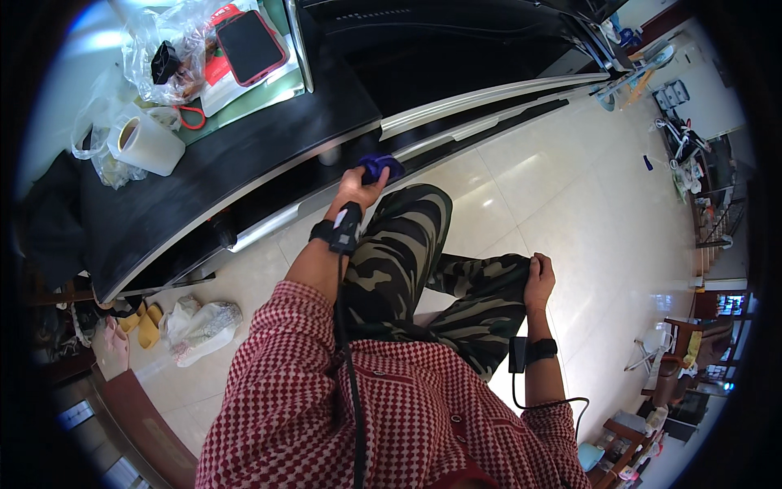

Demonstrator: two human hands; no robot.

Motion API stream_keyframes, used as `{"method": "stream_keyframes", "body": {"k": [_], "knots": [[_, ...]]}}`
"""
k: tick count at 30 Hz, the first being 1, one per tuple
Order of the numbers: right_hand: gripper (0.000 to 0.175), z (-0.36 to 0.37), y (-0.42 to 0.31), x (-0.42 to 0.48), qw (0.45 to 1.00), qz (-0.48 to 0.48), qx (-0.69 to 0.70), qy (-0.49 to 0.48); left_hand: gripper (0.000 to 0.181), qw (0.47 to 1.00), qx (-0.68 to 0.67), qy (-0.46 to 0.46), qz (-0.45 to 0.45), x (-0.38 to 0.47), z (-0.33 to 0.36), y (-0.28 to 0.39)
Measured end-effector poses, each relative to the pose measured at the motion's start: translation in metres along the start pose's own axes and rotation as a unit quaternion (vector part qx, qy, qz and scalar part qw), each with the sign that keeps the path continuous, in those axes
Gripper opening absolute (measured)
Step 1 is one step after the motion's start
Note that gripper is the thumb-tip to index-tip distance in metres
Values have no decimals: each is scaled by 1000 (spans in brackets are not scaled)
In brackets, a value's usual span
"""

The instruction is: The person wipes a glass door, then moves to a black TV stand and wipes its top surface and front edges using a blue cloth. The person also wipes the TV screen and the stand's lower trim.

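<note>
My left hand [361, 186] grips a bunched dark purple cloth [380, 168] between thumb and fingers, at the low front ledge of a long black cabinet [293, 131]. A black device is strapped to that wrist, with a cable running back along the arm. My right hand [540, 282] rests on the knee of my camouflage trousers [397, 244], its fingers bent over the fabric and partly hidden, holding nothing that shows. It too has a strapped device and a cable at the wrist.
On the cabinet top lie a red-cased phone [252, 47], clear plastic bags [165, 55] and a roll of clear film [148, 143]. Yellow slippers [148, 324] and a white plastic bag [204, 330] are on the tiled floor. Chairs and household things line the far right.
</note>
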State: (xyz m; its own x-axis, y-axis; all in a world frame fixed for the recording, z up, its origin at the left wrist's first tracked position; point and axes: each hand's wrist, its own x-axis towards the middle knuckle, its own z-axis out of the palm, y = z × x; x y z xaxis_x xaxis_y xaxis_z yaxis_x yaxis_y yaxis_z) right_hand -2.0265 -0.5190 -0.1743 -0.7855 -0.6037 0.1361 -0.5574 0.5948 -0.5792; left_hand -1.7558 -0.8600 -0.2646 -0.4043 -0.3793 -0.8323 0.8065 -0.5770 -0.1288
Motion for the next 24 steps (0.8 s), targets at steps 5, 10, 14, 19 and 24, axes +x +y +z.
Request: {"method": "stream_keyframes", "body": {"k": [5, 10, 14, 19, 24], "knots": [[25, -1, 4, -4, 1000, 0, -5, 11, 27, 971, 221, -86, 25, -36, -16, 1], [25, 0, 3, 1, 1000, -4, 8, -2, 35, 770, 524, -90, 351, -92, -63, 64], [26, -1, -4, 5, 1000, -2, 9, -8, 58, 308, 690, 99, 647, -108, -81, 103], [26, -1, -8, 3, 1000, -8, 5, 2, 53, 136, 801, 59, 580, -75, -66, 73], [25, -1, -5, -2, 1000, 0, 0, 16, 58, 125, 794, 32, 594, -55, -53, 41]]}}
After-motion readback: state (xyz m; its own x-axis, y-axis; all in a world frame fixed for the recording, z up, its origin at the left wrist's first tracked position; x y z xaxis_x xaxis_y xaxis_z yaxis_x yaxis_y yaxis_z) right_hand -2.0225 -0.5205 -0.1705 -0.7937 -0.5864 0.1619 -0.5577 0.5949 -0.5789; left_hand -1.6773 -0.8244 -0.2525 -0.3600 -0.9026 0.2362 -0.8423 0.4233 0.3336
